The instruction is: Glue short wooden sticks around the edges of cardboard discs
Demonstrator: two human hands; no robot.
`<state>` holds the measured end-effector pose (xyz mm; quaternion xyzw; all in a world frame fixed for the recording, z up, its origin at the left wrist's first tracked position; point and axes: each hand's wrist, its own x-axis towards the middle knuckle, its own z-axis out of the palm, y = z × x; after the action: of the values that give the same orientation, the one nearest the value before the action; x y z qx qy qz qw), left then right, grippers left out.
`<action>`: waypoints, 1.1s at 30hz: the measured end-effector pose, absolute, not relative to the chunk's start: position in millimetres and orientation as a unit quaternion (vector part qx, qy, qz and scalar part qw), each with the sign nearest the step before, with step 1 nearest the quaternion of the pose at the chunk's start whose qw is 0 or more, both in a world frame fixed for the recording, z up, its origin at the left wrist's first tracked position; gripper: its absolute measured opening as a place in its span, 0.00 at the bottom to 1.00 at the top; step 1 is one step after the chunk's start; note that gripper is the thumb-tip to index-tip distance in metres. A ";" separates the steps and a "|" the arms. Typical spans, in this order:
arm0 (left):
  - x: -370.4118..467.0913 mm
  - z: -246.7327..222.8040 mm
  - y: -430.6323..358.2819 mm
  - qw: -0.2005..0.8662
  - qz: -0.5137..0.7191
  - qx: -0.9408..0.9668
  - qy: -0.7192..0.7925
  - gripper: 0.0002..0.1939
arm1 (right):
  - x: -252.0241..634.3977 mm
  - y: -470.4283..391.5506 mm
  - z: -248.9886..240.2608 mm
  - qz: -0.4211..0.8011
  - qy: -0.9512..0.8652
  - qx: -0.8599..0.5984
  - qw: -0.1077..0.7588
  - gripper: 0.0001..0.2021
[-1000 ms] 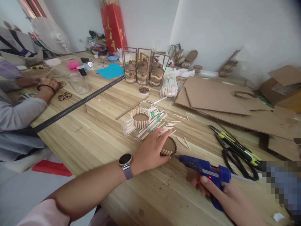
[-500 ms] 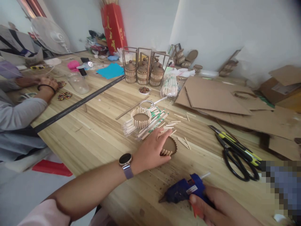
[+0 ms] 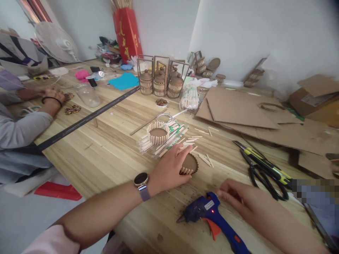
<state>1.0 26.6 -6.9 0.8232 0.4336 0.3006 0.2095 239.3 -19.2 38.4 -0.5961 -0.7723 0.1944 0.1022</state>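
Observation:
My left hand (image 3: 169, 167), with a watch on its wrist, curves over the left side of a round brown base (image 3: 191, 163); thumb and fingers span its rim. Short wooden sticks (image 3: 186, 171) stand along the base's near edge. My right hand (image 3: 239, 197) pinches at the back end of a blue hot glue gun (image 3: 203, 208), where the glue stick goes in; the stick itself is hidden by the fingers. The gun lies on the table, red trigger towards me and a small red light lit. Beyond my left hand, a ring of upright sticks on a round base (image 3: 158, 134) rests on packaged sticks (image 3: 169, 141).
Loose short sticks (image 3: 205, 159) lie beyond the base. Scissors (image 3: 265, 180) and a yellow utility knife (image 3: 267, 165) are at right, below cardboard sheets (image 3: 243, 109). Several lidded baskets with tall handles (image 3: 159, 84) stand at the back. A co-worker's hands (image 3: 51, 97) handle beads at left.
My right hand has let go of the glue gun's handle and moved to its back end. The gun now rests further left with its handle showing. My left hand stays in place.

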 end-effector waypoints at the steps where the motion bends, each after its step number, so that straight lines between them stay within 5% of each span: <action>1: 1.0 -6.6 26.4 0.210 0.302 0.822 0.434 0.46 | 239.8 -8.8 37.6 0.201 -0.775 -0.593 0.079 0.12; 7: 0.6 -3.9 25.7 0.213 0.294 0.825 0.434 0.45 | 232.3 44.5 18.6 0.115 -0.772 -0.616 0.107 0.06; 14: 0.2 -5.7 26.0 0.205 0.296 0.827 0.432 0.45 | 222.0 58.0 10.0 0.130 -0.783 -0.601 0.096 0.11; 25: 0.3 -6.0 25.6 0.216 0.296 0.823 0.434 0.46 | 222.4 46.5 15.8 0.128 -0.783 -0.594 0.131 0.04; 33: 0.8 -4.9 26.3 0.214 0.287 0.825 0.437 0.45 | 202.1 25.5 47.5 0.250 -0.800 -0.530 0.129 0.06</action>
<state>0.8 26.3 -4.9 0.8250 0.4370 0.2874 0.2138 202.1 25.5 47.5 -0.5304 -0.7995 0.2504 0.1294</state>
